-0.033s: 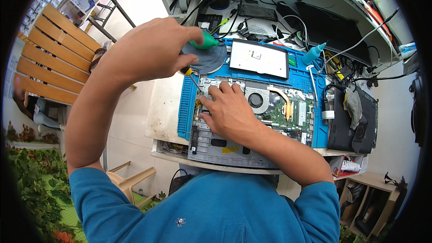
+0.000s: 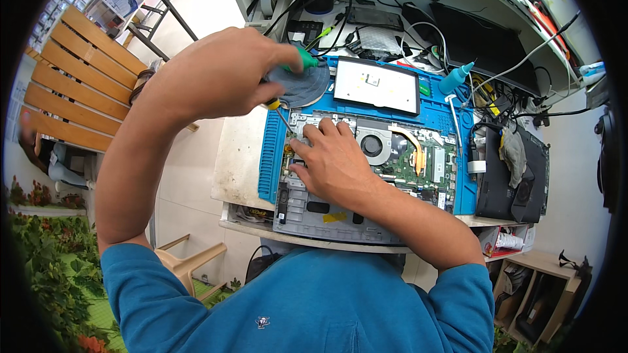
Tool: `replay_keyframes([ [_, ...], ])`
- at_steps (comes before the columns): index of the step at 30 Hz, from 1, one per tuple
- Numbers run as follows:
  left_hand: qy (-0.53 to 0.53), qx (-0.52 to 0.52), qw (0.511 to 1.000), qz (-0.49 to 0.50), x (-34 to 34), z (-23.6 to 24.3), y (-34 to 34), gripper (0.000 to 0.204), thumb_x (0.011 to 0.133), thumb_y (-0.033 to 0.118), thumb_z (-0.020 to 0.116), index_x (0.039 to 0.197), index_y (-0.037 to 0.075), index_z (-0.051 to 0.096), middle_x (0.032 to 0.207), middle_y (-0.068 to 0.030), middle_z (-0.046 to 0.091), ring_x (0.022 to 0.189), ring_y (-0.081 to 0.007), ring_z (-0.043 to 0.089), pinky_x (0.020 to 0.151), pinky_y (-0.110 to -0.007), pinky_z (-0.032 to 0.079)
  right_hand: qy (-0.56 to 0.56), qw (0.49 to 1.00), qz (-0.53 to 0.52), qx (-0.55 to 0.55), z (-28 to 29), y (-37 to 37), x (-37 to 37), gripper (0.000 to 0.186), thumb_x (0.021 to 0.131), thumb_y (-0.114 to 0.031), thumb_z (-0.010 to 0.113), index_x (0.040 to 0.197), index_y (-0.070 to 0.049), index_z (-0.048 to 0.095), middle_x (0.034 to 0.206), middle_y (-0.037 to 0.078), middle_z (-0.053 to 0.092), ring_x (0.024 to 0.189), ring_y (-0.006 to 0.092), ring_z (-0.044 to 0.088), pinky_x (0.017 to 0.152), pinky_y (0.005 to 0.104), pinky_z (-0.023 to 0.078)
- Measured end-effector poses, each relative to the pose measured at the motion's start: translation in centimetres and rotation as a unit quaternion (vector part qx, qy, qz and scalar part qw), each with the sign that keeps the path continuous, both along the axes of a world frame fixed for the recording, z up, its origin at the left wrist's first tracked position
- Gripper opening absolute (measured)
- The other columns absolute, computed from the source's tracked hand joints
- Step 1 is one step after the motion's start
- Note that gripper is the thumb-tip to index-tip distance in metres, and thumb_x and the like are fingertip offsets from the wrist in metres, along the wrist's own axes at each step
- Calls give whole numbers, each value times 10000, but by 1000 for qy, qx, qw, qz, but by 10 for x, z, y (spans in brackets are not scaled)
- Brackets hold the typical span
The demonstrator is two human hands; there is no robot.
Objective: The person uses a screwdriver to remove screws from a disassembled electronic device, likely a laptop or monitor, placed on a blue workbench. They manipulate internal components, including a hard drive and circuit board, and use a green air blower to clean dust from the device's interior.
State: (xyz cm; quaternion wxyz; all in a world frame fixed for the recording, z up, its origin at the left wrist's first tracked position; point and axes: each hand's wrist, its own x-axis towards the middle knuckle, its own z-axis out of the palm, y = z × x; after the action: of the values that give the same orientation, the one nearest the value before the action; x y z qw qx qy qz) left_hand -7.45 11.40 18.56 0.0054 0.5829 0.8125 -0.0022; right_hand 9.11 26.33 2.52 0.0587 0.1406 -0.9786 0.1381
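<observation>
A screwdriver point(image 2: 274, 104) with a yellow and black handle is gripped in my left hand point(image 2: 239, 68), whose fingertips are slightly blurred. Its shaft slants down to the upper left corner of an opened laptop base point(image 2: 307, 219). My right hand point(image 2: 333, 160) lies over the left part of that base, fingers spread, with the index finger and thumb close to the screwdriver's tip. Right of this hand show a black fan point(image 2: 372, 146), a copper heat pipe point(image 2: 417, 149) and a green circuit board point(image 2: 400, 171). My palm hides part of the laptop's inside.
Beneath the laptop is a blue work mat point(image 2: 271, 157). A white-topped tray point(image 2: 376, 85), a light blue bottle point(image 2: 456, 78) and a green bottle point(image 2: 301, 60) stand beyond it. Cables and black devices point(image 2: 513, 176) crowd the right side. A slatted wooden bench point(image 2: 85, 78) is at far left.
The fingers of my left hand have shifted slightly around the screwdriver handle and look more blurred. My right hand and the laptop base have stayed in place.
</observation>
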Motion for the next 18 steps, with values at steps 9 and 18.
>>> replay_keyframes([
  [9,-91,229,967,63,-1,11,-68,388,969,105,843,1338,56,734,968,-76,746,904,-150,716,824,-303,589,32,997,72,-22,-3,2,2,379,921,-167,768,1294,-100,778,1267,137,691,1240,327,597,1106,484,448],
  [18,-194,361,888,210,44,-53,-141,361,998,117,830,1325,18,713,1023,-64,721,961,-139,670,905,-282,546,13,992,125,20,5,2,7,380,876,-94,718,1248,-85,798,1317,123,675,1244,312,600,1099,475,459],
])
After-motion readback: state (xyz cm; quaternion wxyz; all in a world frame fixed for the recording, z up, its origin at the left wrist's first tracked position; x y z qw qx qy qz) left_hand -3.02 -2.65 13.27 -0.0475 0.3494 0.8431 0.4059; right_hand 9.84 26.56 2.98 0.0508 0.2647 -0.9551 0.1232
